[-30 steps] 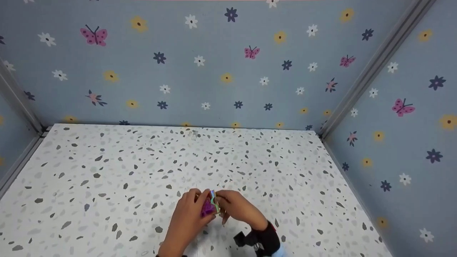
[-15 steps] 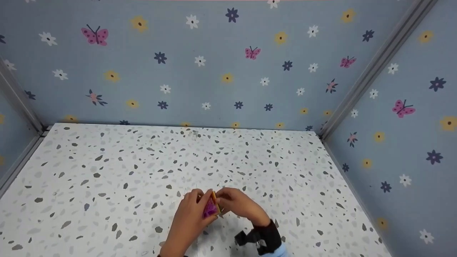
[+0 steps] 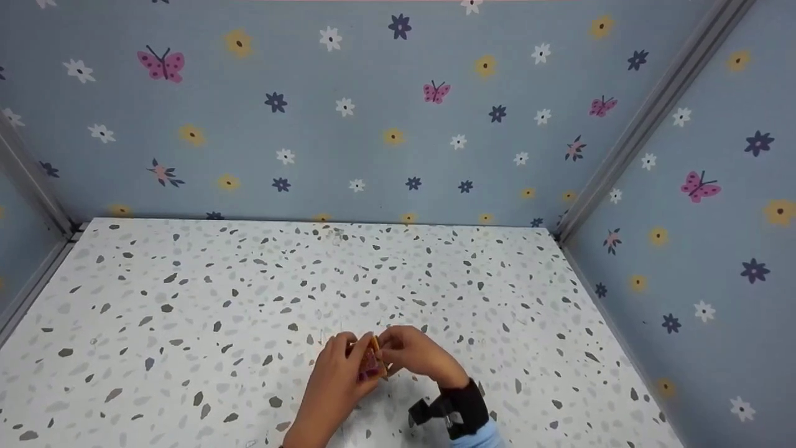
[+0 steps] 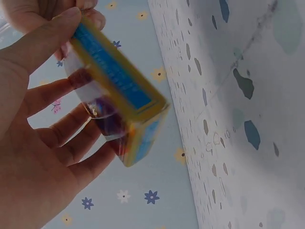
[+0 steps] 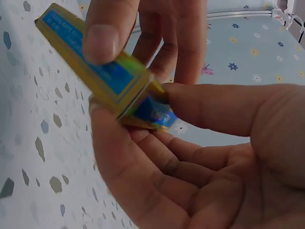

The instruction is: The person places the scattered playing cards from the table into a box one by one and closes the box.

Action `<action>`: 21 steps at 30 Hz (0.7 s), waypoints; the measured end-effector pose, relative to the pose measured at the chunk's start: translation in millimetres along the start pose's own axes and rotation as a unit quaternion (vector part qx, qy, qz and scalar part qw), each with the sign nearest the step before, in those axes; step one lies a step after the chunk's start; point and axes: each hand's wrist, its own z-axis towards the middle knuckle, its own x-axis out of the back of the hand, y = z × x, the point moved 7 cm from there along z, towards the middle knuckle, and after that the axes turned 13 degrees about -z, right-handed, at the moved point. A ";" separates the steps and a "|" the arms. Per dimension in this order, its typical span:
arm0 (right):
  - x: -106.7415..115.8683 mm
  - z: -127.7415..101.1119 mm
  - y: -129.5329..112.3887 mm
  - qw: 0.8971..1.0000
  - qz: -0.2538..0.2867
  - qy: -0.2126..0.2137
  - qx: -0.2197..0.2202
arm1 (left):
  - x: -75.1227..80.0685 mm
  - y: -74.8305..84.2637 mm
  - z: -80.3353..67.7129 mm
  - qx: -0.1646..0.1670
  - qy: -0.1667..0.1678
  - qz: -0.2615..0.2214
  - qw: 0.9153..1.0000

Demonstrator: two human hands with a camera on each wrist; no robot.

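Both yr hands grip one small box (image 3: 371,359): left hand (image 3: 336,379) w/ thumb on top edge & fingers curled under, right hand (image 3: 413,356) pinching its end. It's at lower centre of the head view, just above the speckled white table (image 3: 186,298). Box's long axis runs roughly toward the back wall, yellow-blue narrow edge up. Blue wall paper (image 3: 373,112) w/ flowers & butterflies on 3 sides. 1 box, 2 hands.

Head view high, looking down — both wrist views close, sharing the small box (image 4: 119,100).
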 end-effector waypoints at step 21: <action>24.1 8.5 42.6 0.994 -0.036 0.086 -0.047 | -38.7 -17.8 -7.3 0.149 -0.189 -0.109 0.964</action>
